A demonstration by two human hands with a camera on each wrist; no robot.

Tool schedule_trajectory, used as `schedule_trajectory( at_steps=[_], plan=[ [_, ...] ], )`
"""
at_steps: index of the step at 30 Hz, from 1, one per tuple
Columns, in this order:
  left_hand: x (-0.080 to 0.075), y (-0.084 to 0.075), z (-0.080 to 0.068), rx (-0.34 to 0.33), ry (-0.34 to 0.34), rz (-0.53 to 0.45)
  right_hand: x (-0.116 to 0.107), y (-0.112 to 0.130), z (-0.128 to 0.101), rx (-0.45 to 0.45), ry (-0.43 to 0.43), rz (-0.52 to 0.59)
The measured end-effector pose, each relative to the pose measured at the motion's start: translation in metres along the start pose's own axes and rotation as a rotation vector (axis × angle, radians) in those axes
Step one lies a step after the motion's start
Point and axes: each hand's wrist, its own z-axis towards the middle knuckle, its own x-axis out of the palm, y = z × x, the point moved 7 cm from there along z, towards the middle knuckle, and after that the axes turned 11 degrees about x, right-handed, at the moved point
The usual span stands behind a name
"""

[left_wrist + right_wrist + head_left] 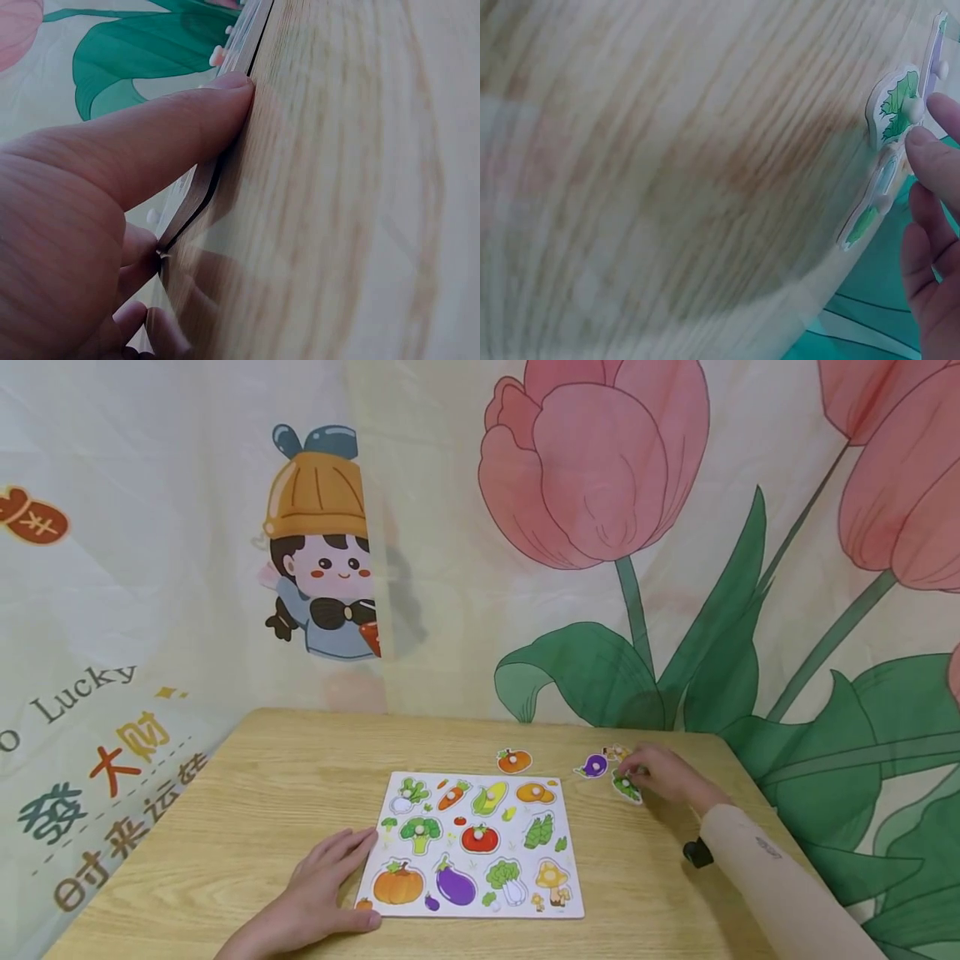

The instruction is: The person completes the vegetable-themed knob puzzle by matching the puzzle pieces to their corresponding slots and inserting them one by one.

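Note:
A white puzzle board [504, 855] with printed vegetables lies on the wooden table. My left hand [318, 885] touches its near left corner, thumb along the near edge and fingers by the left edge. In the left wrist view, the thumb [172, 131] lies straight along the board's side. My right hand [667, 777] is to the right of the board's far side, pinching the white knob [913, 110] of a leafy green vegetable puzzle piece [627, 787] between thumb and forefinger. Another piece with green on it [866, 217] lies right beside it.
An eggplant piece [594, 766], a pumpkin piece [514, 761] and a partly hidden mushroom piece [618, 752] lie beyond the board. Radish, carrot, corn, broccoli and tomato [480, 840] pieces with knobs sit in the board. A printed curtain [435, 568] hangs behind the table.

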Motion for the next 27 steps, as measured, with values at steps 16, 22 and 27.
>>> schedule_trajectory(
  at_steps=[16,22,27],
  plan=[
    [-0.0012,-0.0049,-0.0002,0.021,0.012,0.004,0.0051,-0.0041,0.0062,0.035,0.060,-0.014],
    [-0.0027,-0.0062,-0.0010,0.027,0.003,-0.001,0.0056,-0.0060,0.0070,0.085,0.059,0.003],
    [-0.0032,-0.0068,-0.0011,0.031,-0.002,0.006,0.0068,-0.0077,0.0074,0.078,0.065,0.005]
  ],
)
